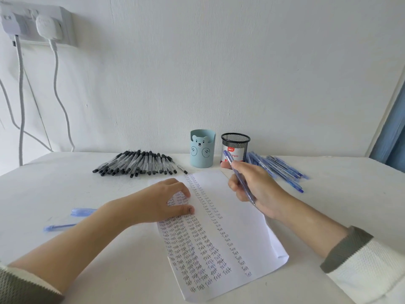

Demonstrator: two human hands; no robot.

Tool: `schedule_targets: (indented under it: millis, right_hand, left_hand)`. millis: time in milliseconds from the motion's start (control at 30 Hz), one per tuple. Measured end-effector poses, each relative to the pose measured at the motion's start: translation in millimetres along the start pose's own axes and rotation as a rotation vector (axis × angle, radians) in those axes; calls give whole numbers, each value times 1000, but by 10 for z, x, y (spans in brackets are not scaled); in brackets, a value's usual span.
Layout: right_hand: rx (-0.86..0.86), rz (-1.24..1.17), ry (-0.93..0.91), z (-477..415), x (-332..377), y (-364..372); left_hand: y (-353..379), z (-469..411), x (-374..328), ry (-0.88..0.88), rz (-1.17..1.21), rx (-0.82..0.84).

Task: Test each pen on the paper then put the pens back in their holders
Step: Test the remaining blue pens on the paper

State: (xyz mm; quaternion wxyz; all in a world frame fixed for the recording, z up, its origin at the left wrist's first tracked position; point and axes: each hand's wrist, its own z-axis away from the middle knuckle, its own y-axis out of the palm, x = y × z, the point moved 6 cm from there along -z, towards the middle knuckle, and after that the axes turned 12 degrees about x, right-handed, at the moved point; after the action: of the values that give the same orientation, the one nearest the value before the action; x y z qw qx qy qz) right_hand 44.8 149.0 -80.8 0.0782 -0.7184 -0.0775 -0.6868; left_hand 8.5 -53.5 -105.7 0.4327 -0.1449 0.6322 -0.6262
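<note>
A white sheet of paper (238, 220) covered with columns of the word "Test" lies on the table in front of me. My left hand (157, 200) rests flat on its upper left part. My right hand (256, 187) grips a blue pen (240, 179) above the paper's right edge, tip pointing down toward me. Behind the paper stand a light blue bear holder (202, 148) and a black mesh holder (235, 147). Several black pens (138, 164) lie in a pile at the back left, and several blue pens (278, 167) lie at the back right.
A blue pen cap (82, 211) and a blue pen (59, 227) lie on the white table (65, 189) left of my left forearm. A wall socket (37, 23) with white cables hangs at the upper left. A blue door frame (394, 132) stands at the right.
</note>
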Motion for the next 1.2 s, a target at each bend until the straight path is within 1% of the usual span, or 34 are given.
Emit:
schedule_targets:
  millis: [133,267,467,533,600,700,767,800,833,900,933,967,1000,1033,1100,1200]
  right_hand:
    - [80,-155,61,-17,-4,-1]
    - [208,-357,50,18,59,97]
    - [379,-449,20,41,68,184]
    - [394,-469,10,18,49,175]
    - [368,-436,13,25,43,163]
    - [255,-435,3,36,105,119]
    - [133,-422,-80,-4,231,-29]
    - [36,-370,-159,-38,310,-185]
    - [-85,-287,-255,-35,401,-363]
    - [-413,-12,-417,43,501,-811]
    - [-571,150,-454,111,501,-1008]
    - [-681,285,-454,157,458,-1170]
    - [-743,398,-424,174,394,-1285]
    - [-772,489,-385,155,313,-1376]
    - [-761,655,-317,30,157,-1499]
    - [-671,869,-242,-154,-8,-1514]
  left_hand:
    - [-7,3,-3,1,-11,4]
    - [-5,2,9,2,-19,6]
    - [-3,-16,14,-1,-27,8]
    - [-3,-19,21,3,-27,6]
    - [-1,-21,29,2,-26,8]
    - [2,-21,26,-1,-31,7]
    - [3,-22,26,2,-31,8]
    - [3,-21,26,3,-26,9]
    - [2,-21,30,3,-21,8]
    - [5,-21,37,1,-18,11]
    - [8,-21,40,1,-21,13]
    - [8,-20,36,2,-24,14]
    - [9,-20,34,2,-25,15]
    - [7,-19,29,1,-24,16]
    - [6,-17,25,-2,-24,17]
    - [8,-15,17,2,-20,19]
